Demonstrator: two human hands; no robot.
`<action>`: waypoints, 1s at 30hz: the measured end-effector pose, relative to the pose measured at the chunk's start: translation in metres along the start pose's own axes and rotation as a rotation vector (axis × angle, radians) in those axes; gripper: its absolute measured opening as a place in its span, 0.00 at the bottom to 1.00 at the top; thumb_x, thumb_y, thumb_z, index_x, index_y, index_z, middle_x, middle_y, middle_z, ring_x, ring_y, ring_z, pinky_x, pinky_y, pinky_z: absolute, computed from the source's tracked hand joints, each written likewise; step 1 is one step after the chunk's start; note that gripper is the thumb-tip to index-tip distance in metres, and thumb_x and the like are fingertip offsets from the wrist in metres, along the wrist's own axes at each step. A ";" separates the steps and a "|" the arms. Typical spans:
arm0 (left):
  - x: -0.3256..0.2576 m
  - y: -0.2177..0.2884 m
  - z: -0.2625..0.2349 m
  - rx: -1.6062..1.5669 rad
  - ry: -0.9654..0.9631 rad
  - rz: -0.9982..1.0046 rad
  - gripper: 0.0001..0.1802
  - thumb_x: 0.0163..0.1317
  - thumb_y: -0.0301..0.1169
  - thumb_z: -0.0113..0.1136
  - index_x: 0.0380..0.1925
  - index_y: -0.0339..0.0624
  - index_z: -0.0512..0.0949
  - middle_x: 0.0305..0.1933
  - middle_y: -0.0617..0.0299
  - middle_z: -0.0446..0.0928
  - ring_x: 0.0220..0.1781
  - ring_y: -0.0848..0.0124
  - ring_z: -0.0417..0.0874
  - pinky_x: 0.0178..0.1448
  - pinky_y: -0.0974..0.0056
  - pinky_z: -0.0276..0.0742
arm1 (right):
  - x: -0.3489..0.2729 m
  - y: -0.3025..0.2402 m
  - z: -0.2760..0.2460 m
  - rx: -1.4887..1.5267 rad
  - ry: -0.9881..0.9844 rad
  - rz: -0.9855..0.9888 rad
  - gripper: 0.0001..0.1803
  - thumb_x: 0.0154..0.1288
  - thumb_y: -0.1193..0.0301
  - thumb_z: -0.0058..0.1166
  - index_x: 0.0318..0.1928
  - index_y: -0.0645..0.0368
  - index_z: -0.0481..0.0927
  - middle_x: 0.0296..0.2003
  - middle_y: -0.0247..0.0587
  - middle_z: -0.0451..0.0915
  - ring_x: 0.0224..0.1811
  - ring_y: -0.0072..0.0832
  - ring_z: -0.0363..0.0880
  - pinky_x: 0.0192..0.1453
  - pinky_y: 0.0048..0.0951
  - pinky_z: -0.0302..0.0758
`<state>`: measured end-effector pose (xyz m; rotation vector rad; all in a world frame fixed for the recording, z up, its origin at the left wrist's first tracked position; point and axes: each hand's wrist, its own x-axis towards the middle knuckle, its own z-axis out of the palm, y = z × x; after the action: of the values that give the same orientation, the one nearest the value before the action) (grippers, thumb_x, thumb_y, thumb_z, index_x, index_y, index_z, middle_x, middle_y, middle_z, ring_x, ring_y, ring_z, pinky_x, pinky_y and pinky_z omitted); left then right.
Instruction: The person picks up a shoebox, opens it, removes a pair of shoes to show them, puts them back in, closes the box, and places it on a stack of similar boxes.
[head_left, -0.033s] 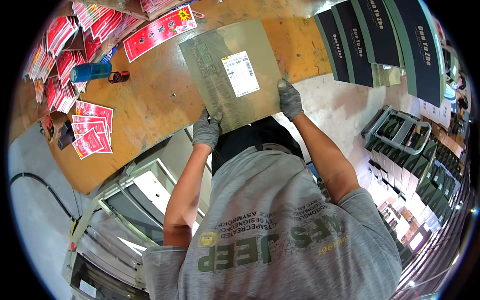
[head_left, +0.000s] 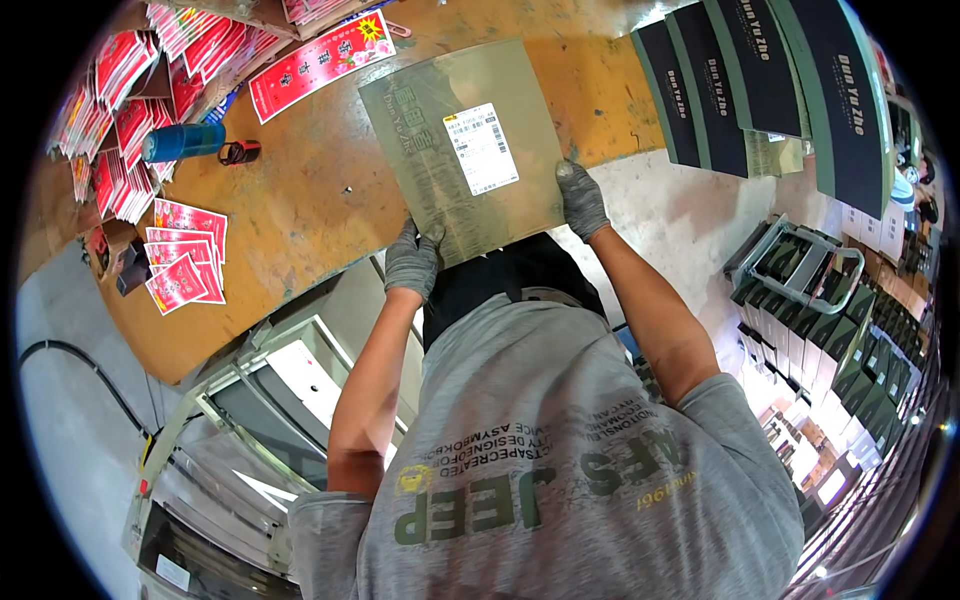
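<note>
A flat olive-green box (head_left: 430, 185) with a white shipping label (head_left: 481, 150) lies tilted over the front edge of the wooden table. A glossy sheen like clear plastic covers it. My left hand (head_left: 412, 260), in a grey glove, grips its near left corner, the thumb on the top face. The grey-gloved right hand (head_left: 582, 203) is closed on the right edge, near the lower corner. What the fingers do beneath the box is hidden.
Red printed cards (head_left: 185, 255) and a blue bottle (head_left: 183, 143) lie on the table (head_left: 300, 210) at left, beside a black-and-red roll-shaped item (head_left: 239, 152). A red banner (head_left: 320, 65) lies at the back. Large dark boxes (head_left: 760, 70) stand at right, above a grey crate (head_left: 795, 265).
</note>
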<state>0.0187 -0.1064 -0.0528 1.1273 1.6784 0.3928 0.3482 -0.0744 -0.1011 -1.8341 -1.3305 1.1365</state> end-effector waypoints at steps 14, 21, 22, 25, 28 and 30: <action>-0.029 0.046 -0.052 -0.056 -0.199 0.068 0.42 0.61 0.33 0.73 0.73 0.42 0.63 0.67 0.55 0.75 0.67 0.61 0.75 0.71 0.58 0.71 | 0.031 -0.053 -0.019 0.721 -0.535 0.073 0.54 0.50 0.52 0.73 0.73 0.62 0.61 0.63 0.42 0.74 0.64 0.34 0.75 0.67 0.37 0.75; -0.061 0.146 -0.115 -0.333 -0.294 0.256 0.40 0.67 0.48 0.63 0.73 0.44 0.61 0.70 0.54 0.70 0.73 0.61 0.70 0.76 0.50 0.67 | 0.039 -0.151 -0.082 0.999 -0.867 0.454 0.42 0.56 0.54 0.70 0.66 0.64 0.72 0.57 0.49 0.81 0.56 0.34 0.83 0.63 0.38 0.80; -0.060 0.155 -0.123 -0.449 -0.328 0.239 0.39 0.68 0.50 0.62 0.73 0.44 0.61 0.70 0.54 0.70 0.73 0.61 0.70 0.77 0.49 0.66 | 0.036 -0.169 -0.089 0.974 -0.892 0.466 0.42 0.56 0.53 0.70 0.65 0.64 0.73 0.57 0.49 0.81 0.55 0.34 0.83 0.62 0.38 0.80; -0.072 0.193 -0.131 -0.872 -0.458 -0.021 0.34 0.74 0.52 0.49 0.72 0.45 0.62 0.68 0.54 0.72 0.69 0.62 0.74 0.75 0.50 0.69 | 0.034 -0.196 -0.107 0.879 -0.960 0.557 0.42 0.54 0.45 0.69 0.62 0.62 0.76 0.54 0.48 0.82 0.52 0.35 0.84 0.55 0.41 0.82; -0.093 0.202 -0.119 -0.467 -0.298 0.284 0.32 0.75 0.53 0.47 0.70 0.48 0.67 0.66 0.55 0.76 0.65 0.63 0.79 0.71 0.52 0.74 | 0.057 -0.186 -0.103 0.871 -1.025 0.620 0.43 0.54 0.43 0.68 0.62 0.60 0.77 0.53 0.46 0.83 0.51 0.36 0.83 0.54 0.43 0.82; -0.099 0.219 -0.121 -0.556 -0.389 0.134 0.33 0.73 0.54 0.48 0.71 0.49 0.66 0.66 0.56 0.76 0.66 0.62 0.78 0.72 0.52 0.72 | 0.068 -0.180 -0.102 0.844 -1.069 0.613 0.42 0.55 0.40 0.66 0.61 0.57 0.78 0.53 0.45 0.83 0.52 0.36 0.83 0.55 0.45 0.81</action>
<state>0.0226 -0.0458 0.2095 0.8309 1.0634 0.6345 0.3692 0.0497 0.0771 -0.9449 -0.4562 2.7014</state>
